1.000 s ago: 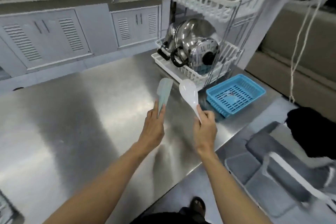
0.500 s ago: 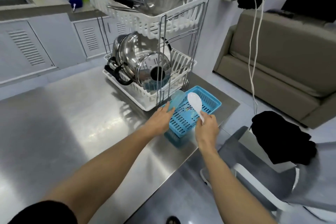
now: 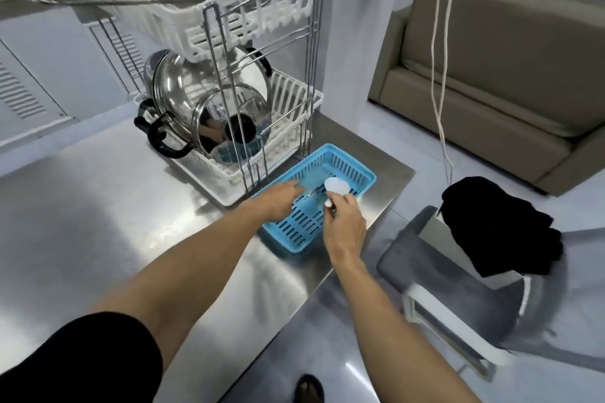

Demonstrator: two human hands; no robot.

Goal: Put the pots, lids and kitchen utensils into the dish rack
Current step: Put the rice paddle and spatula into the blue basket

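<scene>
The right hand (image 3: 343,222) pinches a white spoon (image 3: 335,187) over the blue basket (image 3: 304,232) — left hand (image 3: 278,199) flat inside, its grip hidden — and a loose pinch could drop it onto the table's edge.

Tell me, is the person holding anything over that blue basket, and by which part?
The right hand holds a white plastic spoon by its handle, bowl end over the blue basket. The left hand lies flat in the basket; anything under it is hidden.
</scene>
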